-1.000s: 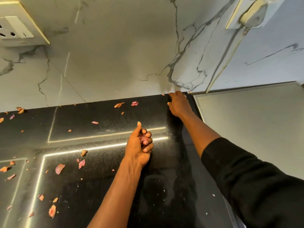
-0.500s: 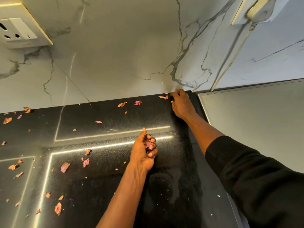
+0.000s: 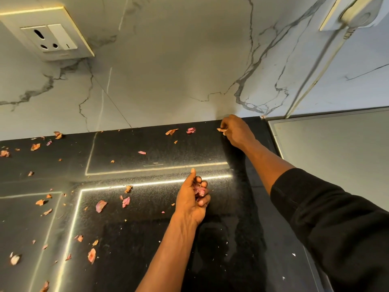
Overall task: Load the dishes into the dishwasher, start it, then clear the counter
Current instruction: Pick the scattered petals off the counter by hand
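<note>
On the black counter (image 3: 147, 239) lie many small peels (image 3: 100, 206), pink and orange, spread out to the left and along the back edge. The left hand (image 3: 192, 200) is over the middle of the counter, fingers curled round a bunch of pink peels (image 3: 199, 191), thumb sticking up. The right hand (image 3: 236, 130) is at the back of the counter, right by the wall (image 3: 168, 70), and pinches one orange peel (image 3: 222, 129) with its fingertips. Its arm has a black sleeve (image 3: 336, 228). A socket (image 3: 49, 37) sits on the wall up on the left, and a plug (image 3: 355, 15) up on the right. A grey panel (image 3: 336, 154) is beside the counter on the right.
</note>
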